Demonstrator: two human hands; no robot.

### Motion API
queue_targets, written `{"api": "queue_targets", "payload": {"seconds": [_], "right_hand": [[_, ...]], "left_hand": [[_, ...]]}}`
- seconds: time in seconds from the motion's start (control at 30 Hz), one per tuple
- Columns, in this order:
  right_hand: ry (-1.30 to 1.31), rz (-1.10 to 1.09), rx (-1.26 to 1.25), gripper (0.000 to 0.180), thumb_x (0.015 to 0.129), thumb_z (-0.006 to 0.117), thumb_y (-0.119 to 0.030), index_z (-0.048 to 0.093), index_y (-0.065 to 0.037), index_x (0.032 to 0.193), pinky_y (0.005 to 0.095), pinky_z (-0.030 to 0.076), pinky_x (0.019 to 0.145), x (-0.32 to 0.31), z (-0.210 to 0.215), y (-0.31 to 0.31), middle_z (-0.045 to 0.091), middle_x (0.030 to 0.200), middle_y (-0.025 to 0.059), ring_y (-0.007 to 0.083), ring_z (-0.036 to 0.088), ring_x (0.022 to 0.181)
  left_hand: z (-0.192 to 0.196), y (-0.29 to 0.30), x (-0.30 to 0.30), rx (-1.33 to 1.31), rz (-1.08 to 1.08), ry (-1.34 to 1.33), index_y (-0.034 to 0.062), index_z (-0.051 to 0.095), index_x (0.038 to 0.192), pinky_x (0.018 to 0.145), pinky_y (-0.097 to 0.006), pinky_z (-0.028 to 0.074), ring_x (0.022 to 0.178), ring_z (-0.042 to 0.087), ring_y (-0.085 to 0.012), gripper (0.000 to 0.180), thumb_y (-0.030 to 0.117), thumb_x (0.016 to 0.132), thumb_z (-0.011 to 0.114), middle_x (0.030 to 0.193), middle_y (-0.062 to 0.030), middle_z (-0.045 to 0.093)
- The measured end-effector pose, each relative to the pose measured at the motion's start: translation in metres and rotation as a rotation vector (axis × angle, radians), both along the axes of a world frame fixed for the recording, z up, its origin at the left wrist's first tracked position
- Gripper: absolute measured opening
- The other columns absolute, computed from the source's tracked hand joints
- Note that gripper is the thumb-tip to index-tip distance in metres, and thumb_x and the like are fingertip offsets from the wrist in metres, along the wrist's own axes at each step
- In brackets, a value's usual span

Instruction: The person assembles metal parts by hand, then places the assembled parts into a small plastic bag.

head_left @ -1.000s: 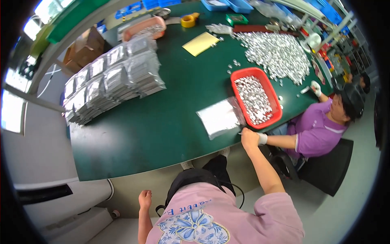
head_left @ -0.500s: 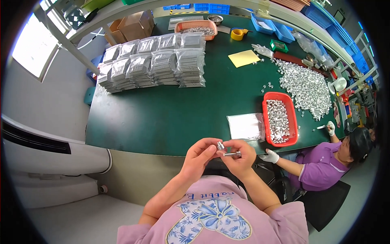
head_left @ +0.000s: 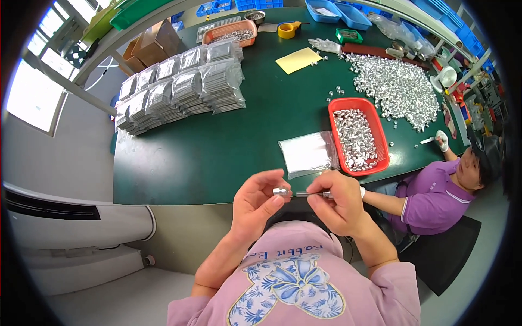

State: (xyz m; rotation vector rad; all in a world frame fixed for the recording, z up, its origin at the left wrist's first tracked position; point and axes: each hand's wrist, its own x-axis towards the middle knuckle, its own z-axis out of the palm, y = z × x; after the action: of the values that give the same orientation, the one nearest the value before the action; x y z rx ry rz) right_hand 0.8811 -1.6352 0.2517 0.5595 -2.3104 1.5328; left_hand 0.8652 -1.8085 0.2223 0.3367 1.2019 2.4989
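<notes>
Near the front edge of the green table (head_left: 196,157), my left hand (head_left: 251,204) pinches a small shiny metal cylindrical part (head_left: 280,191) between thumb and fingers. My right hand (head_left: 341,204) is closed on a slim metal pin (head_left: 301,194), whose thicker end lies partly under my fingers. The pin's thin tip points left at the part, lined up with it and very close; whether they touch I cannot tell. Beyond my right hand stands a red basket (head_left: 385,142) holding many small shiny metal parts. A clear plastic bag with a white content (head_left: 307,155) lies left of the basket.
Bagged grey parts (head_left: 182,89) are stacked at the back left. A large heap of shiny metal parts (head_left: 397,89) covers the right side, near a yellow sheet (head_left: 298,60) and yellow tape roll (head_left: 286,30). At the right sits a co-worker in purple (head_left: 437,195), wearing white gloves.
My hands have moved slightly apart and the pin has turned to point left at the cylindrical part. The view has shifted, so the table's things appear farther left and higher.
</notes>
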Motion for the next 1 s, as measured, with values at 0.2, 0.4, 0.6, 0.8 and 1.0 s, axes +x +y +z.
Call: {"api": "queue_targets", "payload": {"seconds": [0.2,0.4,0.6,0.8,1.0], "right_hand": [[-0.015,0.095,-0.054,0.013,0.066,0.056,-0.001,0.050,-0.003,0.078,0.0255,0.038,0.040,-0.006,-0.006,0.001,0.052,0.061,0.0059,0.0168,0.049,0.044],[0.071,0.108,0.126,0.011,0.066,0.055,-0.001,0.049,-0.005,0.074,0.0278,0.037,0.040,-0.004,0.001,0.000,0.051,0.058,0.0045,0.0190,0.049,0.045],[-0.036,0.202,0.122,0.014,0.069,0.056,-0.003,0.047,-0.005,0.079,0.0312,0.038,0.043,-0.004,-0.004,0.003,0.051,0.060,0.0058,0.0236,0.052,0.049],[0.032,0.155,0.123,0.019,0.072,0.056,-0.004,0.043,-0.004,0.086,0.0330,0.041,0.045,0.000,-0.028,-0.006,0.053,0.065,0.0080,0.0262,0.053,0.053],[-0.188,0.254,-0.080,0.022,0.073,0.056,-0.007,0.043,-0.003,0.089,0.0309,0.040,0.045,0.002,-0.029,0.002,0.051,0.063,0.0078,0.0243,0.053,0.051]], "left_hand": [[-0.003,0.004,0.004,-0.051,0.028,0.060,-0.0028,0.050,0.095,0.076,-0.026,0.044,0.084,0.053,-0.0145,0.021,-0.003,0.075,0.056,0.091,-0.0111,0.051],[-0.006,-0.002,0.012,-0.178,0.133,0.200,-0.0049,0.053,0.091,0.075,-0.026,0.045,0.085,0.054,-0.0163,0.020,-0.007,0.072,0.057,0.089,-0.0123,0.052],[-0.009,-0.004,0.014,-0.231,0.167,0.198,-0.0069,0.055,0.090,0.070,-0.025,0.047,0.080,0.055,-0.0163,0.020,-0.009,0.070,0.058,0.086,-0.0123,0.053],[-0.009,0.001,0.016,-0.319,0.216,0.194,-0.0076,0.056,0.089,0.067,-0.023,0.048,0.077,0.056,-0.0154,0.020,-0.010,0.070,0.059,0.084,-0.0124,0.053],[-0.002,0.003,0.020,-0.463,0.213,0.228,-0.0058,0.058,0.087,0.062,-0.022,0.048,0.071,0.056,-0.0136,0.022,-0.007,0.066,0.064,0.081,-0.0117,0.056]]}}
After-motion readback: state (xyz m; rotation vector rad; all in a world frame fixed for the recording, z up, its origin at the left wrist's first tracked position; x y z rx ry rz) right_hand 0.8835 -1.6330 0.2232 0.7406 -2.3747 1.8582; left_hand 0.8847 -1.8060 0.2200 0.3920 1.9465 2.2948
